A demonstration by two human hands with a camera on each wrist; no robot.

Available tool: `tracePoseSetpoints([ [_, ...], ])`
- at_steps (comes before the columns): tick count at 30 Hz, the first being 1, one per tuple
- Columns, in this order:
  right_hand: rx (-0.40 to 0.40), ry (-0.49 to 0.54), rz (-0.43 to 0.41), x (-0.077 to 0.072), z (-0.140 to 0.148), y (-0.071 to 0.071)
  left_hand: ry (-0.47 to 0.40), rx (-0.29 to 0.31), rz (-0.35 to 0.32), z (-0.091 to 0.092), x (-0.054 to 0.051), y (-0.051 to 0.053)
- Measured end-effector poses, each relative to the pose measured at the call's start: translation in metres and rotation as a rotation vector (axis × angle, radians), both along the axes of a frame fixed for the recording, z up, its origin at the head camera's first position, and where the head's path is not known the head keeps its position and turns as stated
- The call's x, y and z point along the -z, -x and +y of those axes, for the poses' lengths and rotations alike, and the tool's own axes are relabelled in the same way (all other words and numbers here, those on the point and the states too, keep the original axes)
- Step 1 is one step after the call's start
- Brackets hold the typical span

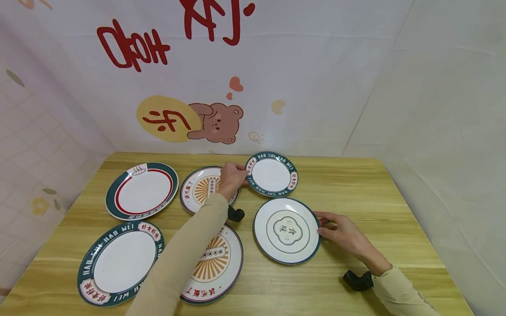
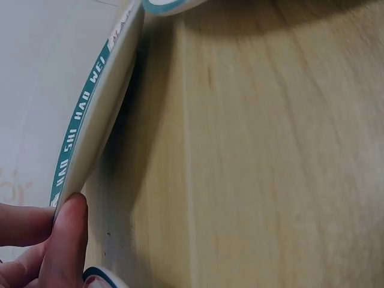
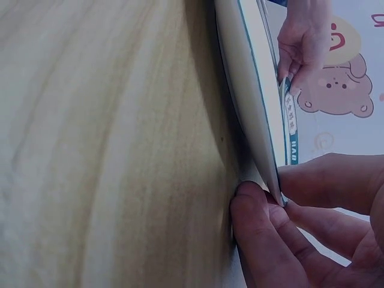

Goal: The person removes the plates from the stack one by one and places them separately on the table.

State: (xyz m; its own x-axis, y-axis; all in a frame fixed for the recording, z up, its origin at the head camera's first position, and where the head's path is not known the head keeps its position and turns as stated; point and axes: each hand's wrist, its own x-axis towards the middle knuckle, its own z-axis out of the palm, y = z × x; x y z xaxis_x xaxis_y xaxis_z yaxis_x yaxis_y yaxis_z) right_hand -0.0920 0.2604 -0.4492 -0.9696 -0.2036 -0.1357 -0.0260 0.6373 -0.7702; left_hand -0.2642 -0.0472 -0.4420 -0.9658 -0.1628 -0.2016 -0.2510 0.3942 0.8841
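Note:
Up at the back of the table, my left hand pinches the left rim of a small plate with a green lettered border. The left wrist view shows that plate edge-on, thumb and finger on its rim and its underside over the wood. Nearer me, my right hand pinches the right edge of a white plate with a thin blue rim and a central emblem. In the right wrist view the fingers reach beneath this plate's edge. Its contact with the table is unclear.
Left on the wooden table lie a red-ringed green plate and a large green-bordered plate. Two sunburst plates, a farther one and a nearer one, are partly hidden by my left arm. A printed curtain stands behind.

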Motion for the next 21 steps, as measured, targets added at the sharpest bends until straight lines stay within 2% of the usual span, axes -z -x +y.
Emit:
tracePoseSetpoints([
  [7,-0.016,0.023,0.006,-0.002,-0.001,-0.001,0.070,0.060,0.052,-0.001,0.004,0.002],
  [13,-0.002,0.018,-0.005,-0.003,-0.001,-0.001,0.138,0.138,0.096,-0.003,0.000,-0.002],
  [17,-0.005,0.016,0.000,-0.002,-0.001,-0.001,0.134,0.173,0.066,-0.006,-0.005,-0.002],
  [21,0.004,0.014,-0.007,-0.002,-0.002,-0.002,0.087,0.188,0.027,-0.009,-0.011,-0.004],
])
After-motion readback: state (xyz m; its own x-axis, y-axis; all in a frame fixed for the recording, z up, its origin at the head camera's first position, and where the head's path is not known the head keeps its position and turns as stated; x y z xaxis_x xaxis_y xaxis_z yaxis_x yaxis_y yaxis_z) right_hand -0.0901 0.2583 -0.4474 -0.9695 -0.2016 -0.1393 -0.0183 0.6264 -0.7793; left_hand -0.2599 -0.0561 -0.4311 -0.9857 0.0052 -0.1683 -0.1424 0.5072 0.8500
